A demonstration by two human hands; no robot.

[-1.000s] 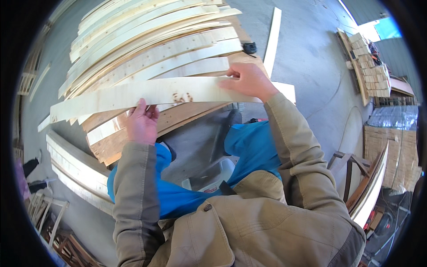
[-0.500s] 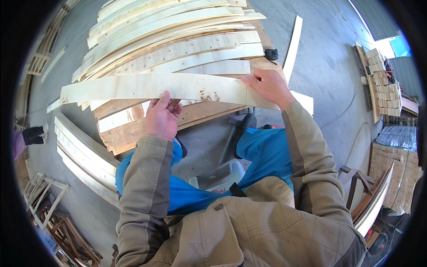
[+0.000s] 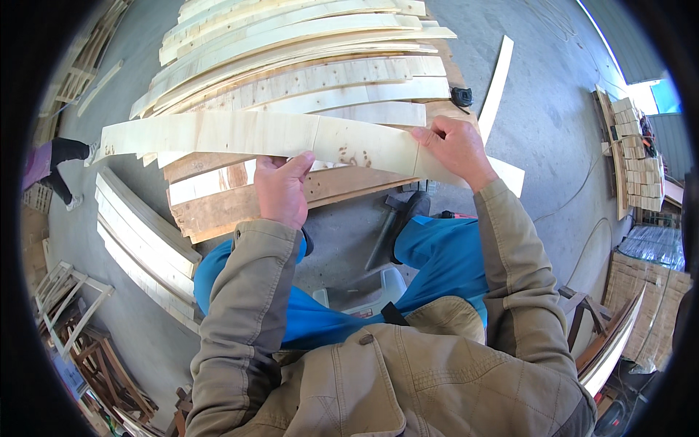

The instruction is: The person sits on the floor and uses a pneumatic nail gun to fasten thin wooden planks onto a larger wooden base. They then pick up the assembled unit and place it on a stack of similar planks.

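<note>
A long pale wooden board (image 3: 218,135), with brown knots near its middle, spans crosswise in front of me. My left hand (image 3: 282,191) grips its near edge, thumb on top and fingers curled underneath, partly hidden. Toward the board's right end, my right hand (image 3: 457,151) is closed over it with the thumb pressed on its face. Beneath and beyond the held board, a wooden work surface (image 3: 240,207) carries several similar boards (image 3: 306,47) laid side by side. A black tape measure (image 3: 461,96) rests at that surface's right edge.
Stacked boards (image 3: 142,244) lie on the floor at my left. One loose strip (image 3: 496,87) angles out beyond the surface's right side. Bundled wood blocks (image 3: 633,153) and a wrapped stack (image 3: 648,291) stand at the right. A person's legs (image 3: 62,167) show at far left.
The board's left part has tilted a little, and my left thumb now lies flatter along its near edge. At far left, the other person has come further into view. The whole view has shifted slightly.
</note>
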